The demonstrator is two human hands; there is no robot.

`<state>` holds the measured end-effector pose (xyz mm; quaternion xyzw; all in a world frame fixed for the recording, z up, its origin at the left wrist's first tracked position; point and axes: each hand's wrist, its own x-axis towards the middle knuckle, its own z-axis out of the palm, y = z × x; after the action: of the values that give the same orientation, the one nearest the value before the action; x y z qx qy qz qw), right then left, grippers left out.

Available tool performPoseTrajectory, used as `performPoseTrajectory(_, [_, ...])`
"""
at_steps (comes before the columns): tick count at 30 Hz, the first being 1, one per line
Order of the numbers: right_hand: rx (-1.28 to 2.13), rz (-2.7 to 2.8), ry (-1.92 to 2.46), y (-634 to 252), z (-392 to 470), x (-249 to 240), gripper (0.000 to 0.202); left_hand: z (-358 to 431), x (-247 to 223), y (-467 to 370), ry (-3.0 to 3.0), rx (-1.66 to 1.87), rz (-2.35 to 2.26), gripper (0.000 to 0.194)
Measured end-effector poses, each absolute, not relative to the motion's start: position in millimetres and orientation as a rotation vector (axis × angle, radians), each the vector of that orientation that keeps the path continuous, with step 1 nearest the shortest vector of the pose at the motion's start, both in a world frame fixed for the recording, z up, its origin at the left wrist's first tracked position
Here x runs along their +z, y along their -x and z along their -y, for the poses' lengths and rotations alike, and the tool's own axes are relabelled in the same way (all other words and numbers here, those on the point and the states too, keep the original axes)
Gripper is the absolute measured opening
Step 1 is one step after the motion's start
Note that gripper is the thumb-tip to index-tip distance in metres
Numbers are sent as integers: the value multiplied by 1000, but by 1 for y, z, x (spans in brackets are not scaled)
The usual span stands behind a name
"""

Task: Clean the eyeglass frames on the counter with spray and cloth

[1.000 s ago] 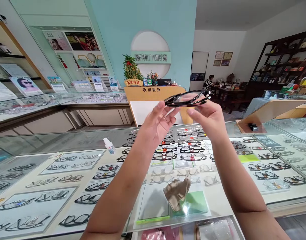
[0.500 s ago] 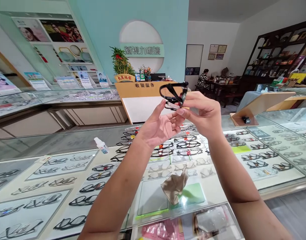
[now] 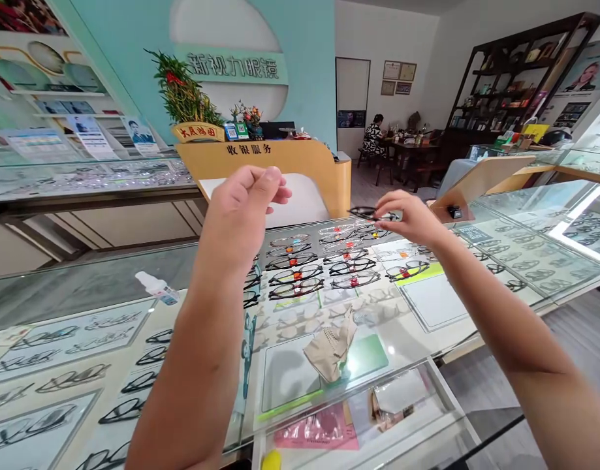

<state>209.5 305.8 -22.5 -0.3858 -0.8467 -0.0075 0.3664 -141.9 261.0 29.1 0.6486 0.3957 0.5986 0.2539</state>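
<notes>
My right hand (image 3: 410, 217) pinches a pair of black-framed eyeglasses (image 3: 364, 213) just above the far right end of the rows of frames on the glass counter. My left hand (image 3: 241, 209) is raised over the counter at centre left. Its fingers are curled with the thumb pressed against them, and nothing shows in it. Below, between my forearms, a crumpled beige cloth (image 3: 329, 349) lies on the glass top. Several rows of eyeglasses with red and orange tags (image 3: 297, 275) lie beyond the cloth.
A white spray bottle (image 3: 155, 287) stands on the counter at left. More eyeglasses (image 3: 123, 411) lie at near left. An open drawer (image 3: 456, 408) holds pink and clear packets. Behind are a cashier desk (image 3: 275, 156) and a seated person (image 3: 375, 137).
My hands have come apart. The right has carried the eyeglasses right and down towards the rows; the left has let go of them and closed. The view has turned right.
</notes>
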Motion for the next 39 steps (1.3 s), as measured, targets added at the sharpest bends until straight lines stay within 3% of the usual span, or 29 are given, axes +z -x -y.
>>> performPoseTrajectory(6, [-18, 2411, 1491, -263, -349, -96, 11, -247, 36, 141, -1898, 1628, -1020, 32])
performPoseTrajectory(13, [-55, 2531, 1751, -279, -373, -129, 15, -242, 39, 138, -1877, 1568, -1019, 30])
performPoseTrajectory(22, [-68, 2613, 1760, -272, -384, -132, 19, -244, 37, 137, -1894, 1562, -1057, 31])
performPoseTrajectory(26, [-56, 2646, 1744, -267, -378, -130, 34, -246, 35, 138, -1884, 1572, -1055, 40])
performPoseTrajectory(30, [-36, 2624, 1756, -264, -375, -125, 32, -247, 35, 138, -1870, 1566, -1033, 46])
performPoseTrajectory(39, [-107, 2338, 2060, -241, -405, -110, 38, -231, 42, 135, -2035, 1471, -1141, 24])
